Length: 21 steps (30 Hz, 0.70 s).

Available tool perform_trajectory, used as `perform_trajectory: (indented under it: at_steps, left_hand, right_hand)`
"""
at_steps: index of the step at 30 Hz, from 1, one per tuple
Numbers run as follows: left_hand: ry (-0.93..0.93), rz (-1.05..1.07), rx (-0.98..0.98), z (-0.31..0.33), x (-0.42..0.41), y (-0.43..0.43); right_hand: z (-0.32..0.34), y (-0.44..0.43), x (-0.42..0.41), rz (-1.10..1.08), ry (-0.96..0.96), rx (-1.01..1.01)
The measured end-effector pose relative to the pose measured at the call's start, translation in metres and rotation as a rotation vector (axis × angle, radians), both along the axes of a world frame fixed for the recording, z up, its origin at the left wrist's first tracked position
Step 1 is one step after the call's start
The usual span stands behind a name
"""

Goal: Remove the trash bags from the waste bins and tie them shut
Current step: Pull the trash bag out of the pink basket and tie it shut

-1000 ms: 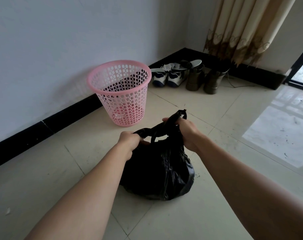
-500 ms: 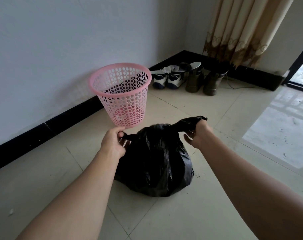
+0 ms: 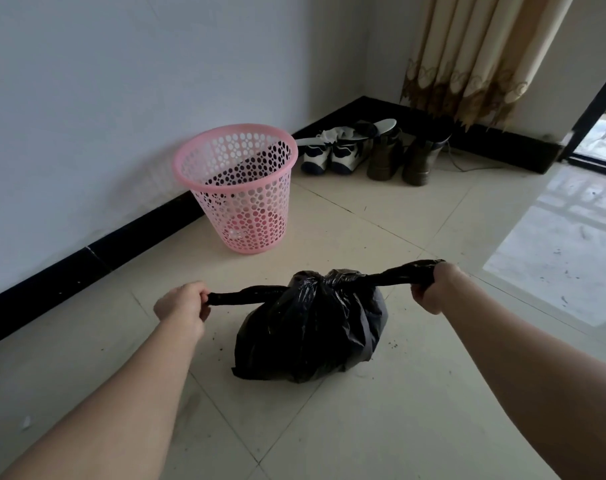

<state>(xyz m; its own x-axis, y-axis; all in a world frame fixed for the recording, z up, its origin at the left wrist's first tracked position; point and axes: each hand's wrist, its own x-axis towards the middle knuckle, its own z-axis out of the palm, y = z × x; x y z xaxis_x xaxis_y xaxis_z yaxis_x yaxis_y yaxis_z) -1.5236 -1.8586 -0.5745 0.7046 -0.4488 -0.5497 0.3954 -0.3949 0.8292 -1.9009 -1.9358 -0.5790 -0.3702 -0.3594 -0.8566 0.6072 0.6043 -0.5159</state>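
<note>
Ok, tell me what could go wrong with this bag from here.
1. The left hand and right hand grip the black trash bag's twisted ends, stretched taut to either side; the thin plastic may tear if pulled harder.
2. Only one crossing shows at the bag's neck; if released now, it may loosen and reopen.
3. Dark crumbs lie on the floor tiles beside the bag; dragging it could spread them.

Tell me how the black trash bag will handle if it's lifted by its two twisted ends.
The black trash bag would probably sag and swing: its crumpled film slumps on the floor. It is likely light, being small. The twisted ends that the left hand and right hand grip look thin and taut, so a hard yank might tear them.
</note>
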Motion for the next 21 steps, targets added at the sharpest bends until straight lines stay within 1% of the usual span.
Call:
perform_trajectory:
  at_steps: [1, 2, 3, 5, 6, 8, 10, 13, 15, 16, 17, 18, 21]
  left_hand:
    - [-0.15, -0.079, 0.016, 0.0, -0.003, 0.0]
    - [-0.257, -0.155, 0.027, 0.0, -0.005, 0.0]
    - [-0.306, -0.207, 0.04, 0.0, -0.007, -0.001]
    - [-0.279, -0.251, 0.069, -0.004, -0.012, -0.005]
    - [-0.205, -0.266, 0.089, -0.004, -0.017, -0.005]
    - [0.039, -0.257, 0.083, -0.002, -0.03, -0.004]
    - [0.267, -0.203, 0.011, 0.0, -0.04, -0.005]
    - [0.419, -0.157, -0.122, 0.003, -0.045, -0.012]
    - [0.46, -0.154, -0.183, 0.005, -0.049, -0.012]
    - [0.468, -0.157, -0.194, 0.006, -0.051, -0.012]
    - [0.479, -0.16, -0.202, 0.007, -0.054, -0.012]
    - [0.484, -0.17, -0.201, 0.008, -0.056, -0.011]
    - [0.5, -0.204, -0.191, 0.012, -0.061, -0.013]
  right_hand:
    - [0.0, 0.0, 0.001, 0.07, 0.034, -0.034]
    - [0.002, 0.001, 0.003, 0.175, 0.042, -0.081]
    - [0.002, 0.003, 0.005, 0.294, 0.01, -0.128]
    - [0.007, 0.013, 0.013, 0.502, -0.125, -0.174]
    - [0.009, 0.017, 0.017, 0.589, -0.203, -0.193]
    - [0.01, 0.021, 0.026, 0.685, -0.356, -0.271]
    - [0.012, 0.019, 0.035, 0.662, -0.504, -0.387]
    - [0.015, 0.016, 0.042, 0.525, -0.722, -0.549]
    - [0.018, 0.014, 0.047, 0.469, -0.793, -0.598]
    - [0.018, 0.012, 0.052, 0.477, -0.768, -0.602]
    - [0.017, 0.012, 0.059, 0.508, -0.696, -0.587]
    - [0.014, 0.012, 0.068, 0.563, -0.559, -0.554]
    - [0.003, 0.02, 0.098, 0.799, 0.048, -0.48]
